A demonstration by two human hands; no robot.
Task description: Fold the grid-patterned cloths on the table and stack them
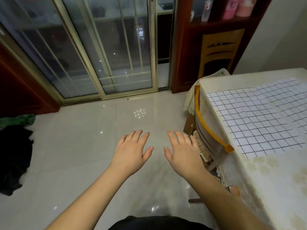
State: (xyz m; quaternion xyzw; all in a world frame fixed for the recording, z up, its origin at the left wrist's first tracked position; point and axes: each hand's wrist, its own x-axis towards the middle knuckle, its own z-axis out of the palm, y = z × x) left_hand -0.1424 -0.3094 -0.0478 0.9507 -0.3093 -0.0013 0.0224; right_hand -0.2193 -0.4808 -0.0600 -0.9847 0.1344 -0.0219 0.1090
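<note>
A white cloth with a dark grid pattern lies spread flat on the table at the right; a second grid cloth seems to overlap it at the far end. My left hand and my right hand hover side by side over the floor, left of the table, palms down with fingers straight and spread. Neither hand holds or touches anything.
The table wears a cream lace-edged cover. A chair with an orange-trimmed back is tucked against its left edge, and a wooden chair stands behind. Sliding glass doors face me. Dark and green clothes lie on the glossy floor at left.
</note>
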